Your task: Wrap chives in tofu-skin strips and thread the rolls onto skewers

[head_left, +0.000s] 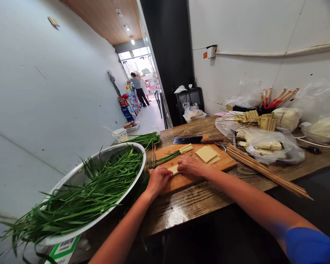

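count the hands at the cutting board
2: the left hand at the left end of the pale strip, and the right hand at its right end, both over the cutting board. None seem hidden there.

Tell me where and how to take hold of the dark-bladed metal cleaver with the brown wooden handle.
Probably best by its handle, from above at the right: the cleaver lies crosswise, its handle pointing right and its broad blade left.
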Motion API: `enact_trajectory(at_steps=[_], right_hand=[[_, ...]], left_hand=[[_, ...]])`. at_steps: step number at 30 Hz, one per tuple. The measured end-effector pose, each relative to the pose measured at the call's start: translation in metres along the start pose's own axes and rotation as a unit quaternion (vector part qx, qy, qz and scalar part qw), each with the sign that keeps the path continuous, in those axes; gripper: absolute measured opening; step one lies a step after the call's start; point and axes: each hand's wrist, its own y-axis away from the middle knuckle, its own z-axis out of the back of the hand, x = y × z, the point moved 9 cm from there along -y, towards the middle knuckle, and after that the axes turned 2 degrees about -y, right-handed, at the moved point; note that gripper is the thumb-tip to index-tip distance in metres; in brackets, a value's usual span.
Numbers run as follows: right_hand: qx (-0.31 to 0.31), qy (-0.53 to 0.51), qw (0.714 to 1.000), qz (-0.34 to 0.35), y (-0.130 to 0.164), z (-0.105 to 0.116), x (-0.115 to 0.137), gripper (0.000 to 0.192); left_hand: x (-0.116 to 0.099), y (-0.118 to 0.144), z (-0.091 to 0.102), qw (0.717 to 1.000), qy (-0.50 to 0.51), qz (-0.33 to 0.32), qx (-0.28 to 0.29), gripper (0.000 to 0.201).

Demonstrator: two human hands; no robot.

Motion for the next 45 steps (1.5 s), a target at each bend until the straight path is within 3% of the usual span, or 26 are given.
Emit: enact_trajectory(at_steps=[4, 7, 13, 18, 24, 29, 34, 38, 45], right_hand=[[0.019, -0.029, 0.999, -0.004, -0.007, -0.004, -0.008, 0.028], [0.045, -0.073, 0.996, -0.022, -0.011, -0.004, -0.014, 0.022], [0.093, -0.102, 0.989, -0.042, -0.017, -0.004, -0.018, 0.022], [0.097, -0.127, 0.985, -0.062, -0.017, -0.006, -0.023, 0.022], [0.071, -0.170, 0.979, -0.087, -0.013, -0.009, -0.033, 0.020], [0.051, -0.078, 0.995, -0.036, -0.013, -0.004, -0.019, 0.021], [0.037, 0.056, 0.998, 0.009, -0.011, -0.006, 0.000, 0.023], [0.027, 0.075, 0.997, 0.014, -0.007, -0.009, 0.003, 0.025], [0.029, 0.061, 0.998, 0.001, -0.009, -0.005, 0.002, 0.026]], left_hand=[[0.005, 0.009, 0.003, 0.998, -0.011, 0.006, -0.064, 0.013], [-0.006, 0.015, 0.006, 0.993, -0.072, -0.030, -0.086, 0.017], [-0.033, 0.021, 0.005, 0.971, -0.197, -0.119, -0.065, 0.020], [-0.028, 0.017, 0.001, 0.972, -0.196, -0.115, -0.063, 0.020], [-0.018, 0.005, -0.004, 0.981, -0.164, -0.107, -0.014, 0.027], [-0.015, -0.002, -0.004, 0.985, -0.148, -0.093, 0.012, 0.031], [-0.015, 0.001, -0.003, 0.983, -0.164, -0.084, -0.013, 0.026], [-0.020, 0.009, 0.000, 0.976, -0.191, -0.093, -0.046, 0.024], [-0.023, 0.010, -0.003, 0.973, -0.201, -0.108, -0.042, 0.023]])
